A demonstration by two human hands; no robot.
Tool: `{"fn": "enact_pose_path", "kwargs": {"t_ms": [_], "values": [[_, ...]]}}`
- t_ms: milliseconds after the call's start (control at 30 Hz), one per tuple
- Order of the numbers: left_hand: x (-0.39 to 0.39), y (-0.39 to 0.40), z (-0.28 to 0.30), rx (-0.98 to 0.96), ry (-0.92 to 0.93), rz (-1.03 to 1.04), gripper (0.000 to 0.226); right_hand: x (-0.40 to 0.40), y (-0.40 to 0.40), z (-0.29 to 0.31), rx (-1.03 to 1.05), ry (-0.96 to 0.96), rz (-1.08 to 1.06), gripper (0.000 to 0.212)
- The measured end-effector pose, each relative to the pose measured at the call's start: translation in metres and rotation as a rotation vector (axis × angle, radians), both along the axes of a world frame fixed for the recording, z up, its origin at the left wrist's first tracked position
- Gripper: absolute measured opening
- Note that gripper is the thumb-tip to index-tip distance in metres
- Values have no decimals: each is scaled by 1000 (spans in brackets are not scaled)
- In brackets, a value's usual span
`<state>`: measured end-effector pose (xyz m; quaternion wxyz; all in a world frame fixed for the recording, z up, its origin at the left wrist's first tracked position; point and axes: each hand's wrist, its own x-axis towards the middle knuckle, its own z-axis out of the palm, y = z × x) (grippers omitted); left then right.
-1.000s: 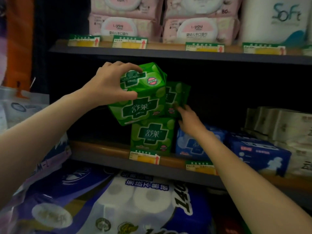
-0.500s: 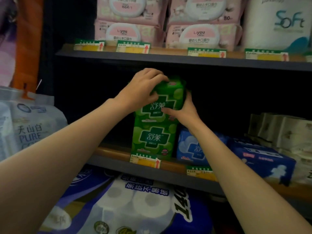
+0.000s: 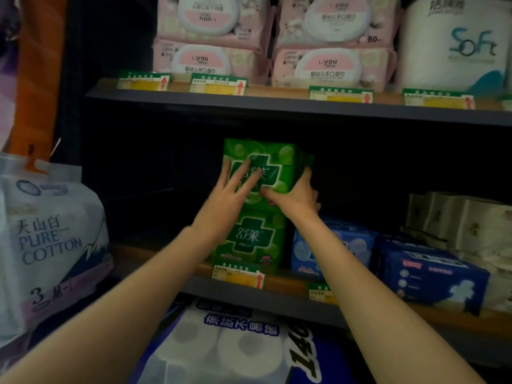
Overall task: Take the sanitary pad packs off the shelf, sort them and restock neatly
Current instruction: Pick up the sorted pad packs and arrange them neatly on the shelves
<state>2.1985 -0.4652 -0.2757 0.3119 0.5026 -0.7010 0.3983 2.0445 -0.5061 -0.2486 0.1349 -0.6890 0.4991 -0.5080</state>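
Since a second ago the upper green pack (image 3: 273, 164) has been swung upright and set squarely on the lower green pack (image 3: 249, 239) at the shelf (image 3: 285, 284) front. Restocking is in hand. It is pressed by the left hand (image 3: 235, 195), fingers straight and spread; its right edge is cupped by the right hand (image 3: 295, 196). A squaring nudge seems called for next.
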Motion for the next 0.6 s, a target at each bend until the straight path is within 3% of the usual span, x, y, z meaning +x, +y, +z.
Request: {"fn": "enact_pose_path", "kwargs": {"t_ms": [67, 133, 300, 367, 433, 533, 600], "values": [[1, -6, -26, 20, -3, 41, 97, 4, -3, -1, 0, 5, -44, 105], [-1, -9, -37, 73, -33, 53, 86, 4, -10, 1, 18, -8, -56, 102], [-18, -11, -21, 482, 89, 95, 65, 1, -25, 12, 62, 84, -105, 90], [-19, -8, -14, 532, 73, 80, 65, 2, -22, 11, 50, 162, -152, 93], [-15, -6, -10, 549, 50, 88, 65, 2, -12, 5, -127, 341, -244, 92], [-12, -2, -12, 543, 21, 98, 64, 3, -7, -4, -661, 606, -330, 72], [-11, -1, -16, 508, 35, 99, 64, 0, -10, 0, -657, 791, -251, 60]]}}
